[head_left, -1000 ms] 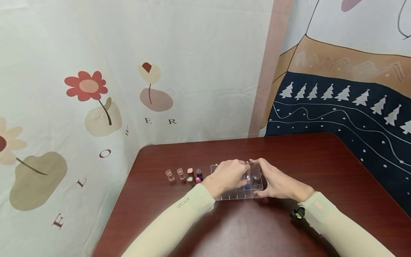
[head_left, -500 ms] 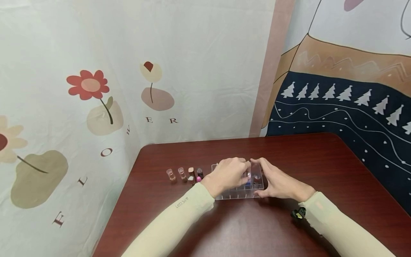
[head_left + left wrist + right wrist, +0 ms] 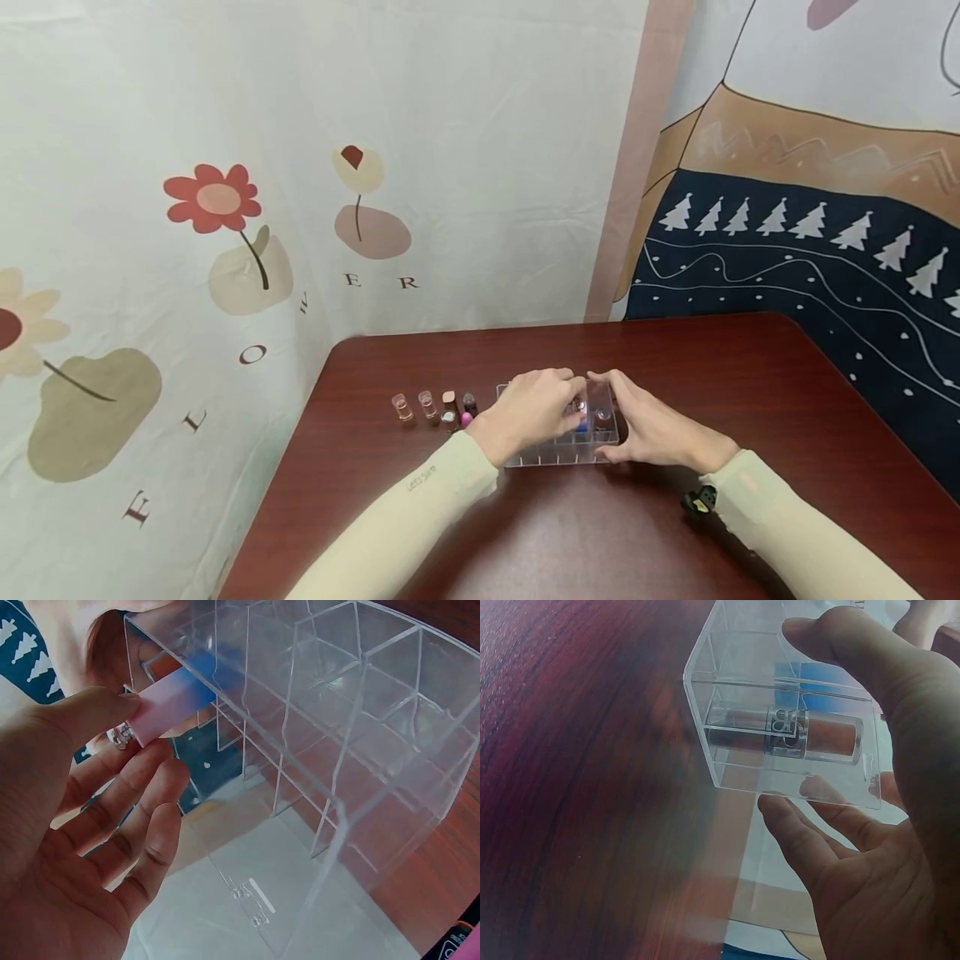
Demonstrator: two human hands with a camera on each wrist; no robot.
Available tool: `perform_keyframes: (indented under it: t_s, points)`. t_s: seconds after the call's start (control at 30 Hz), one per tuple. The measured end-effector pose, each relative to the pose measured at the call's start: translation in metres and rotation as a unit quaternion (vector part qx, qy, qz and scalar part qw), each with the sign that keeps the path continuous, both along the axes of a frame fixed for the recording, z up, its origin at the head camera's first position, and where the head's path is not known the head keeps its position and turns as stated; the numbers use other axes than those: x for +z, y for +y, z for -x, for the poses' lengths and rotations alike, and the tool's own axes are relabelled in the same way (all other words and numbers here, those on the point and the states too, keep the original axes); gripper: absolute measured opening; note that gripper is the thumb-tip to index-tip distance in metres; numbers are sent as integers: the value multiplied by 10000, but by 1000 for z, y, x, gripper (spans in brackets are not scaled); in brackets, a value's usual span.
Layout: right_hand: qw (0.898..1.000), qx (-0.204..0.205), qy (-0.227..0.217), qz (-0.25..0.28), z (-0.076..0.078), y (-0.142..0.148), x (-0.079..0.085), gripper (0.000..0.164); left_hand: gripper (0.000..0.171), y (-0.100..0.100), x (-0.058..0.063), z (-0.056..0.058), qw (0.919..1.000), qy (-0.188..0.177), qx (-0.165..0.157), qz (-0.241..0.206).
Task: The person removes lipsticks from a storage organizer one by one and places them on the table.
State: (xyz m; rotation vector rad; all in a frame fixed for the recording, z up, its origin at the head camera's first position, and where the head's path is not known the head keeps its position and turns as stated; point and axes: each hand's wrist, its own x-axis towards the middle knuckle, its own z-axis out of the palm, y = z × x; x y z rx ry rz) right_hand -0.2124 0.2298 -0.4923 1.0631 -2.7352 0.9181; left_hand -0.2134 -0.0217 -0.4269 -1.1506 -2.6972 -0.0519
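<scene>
My left hand (image 3: 534,406) reaches over a clear divided organizer (image 3: 555,456) on the table. In the left wrist view, its thumb and forefinger pinch a square pink-and-blue lipstick tube (image 3: 171,701) with a silvery ornament on its near end. The tube's blue end is inside a corner compartment, while the pink end sticks out. My right hand (image 3: 651,425) grips the organizer's right end, thumb on one side and fingers on the other. Beside the blue end, in the right wrist view, a clear-cased lip tube (image 3: 829,739) with dark lettering lies within another compartment.
Left of the organizer stand several small cosmetics: two clear-topped tubes (image 3: 402,408), a tan-capped one (image 3: 449,399), a dark one (image 3: 470,403) and a bright pink piece (image 3: 467,419). The reddish-brown table (image 3: 570,533) backs onto a printed curtain (image 3: 480,167).
The head view has shifted very slightly. Both hands keep their places at the organizer, and the cosmetics on the left stay put.
</scene>
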Motion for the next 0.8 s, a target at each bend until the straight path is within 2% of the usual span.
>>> perform_keyframes:
  t_s: [0.33,0.57,0.8]
  points:
    - [10000,-20,19,-20,1,-1,-1,104,23,-9,-6,-3,9983,313,-108,-470]
    - [10000,-43,-85,-20,0,-1,-1,105,20,-15,-10,-6,9922,651,-281,-1025]
    - [9999,-32,-116,42,0,0,-1,104,19,-19,-13,-7,9857,1049,-389,-1261]
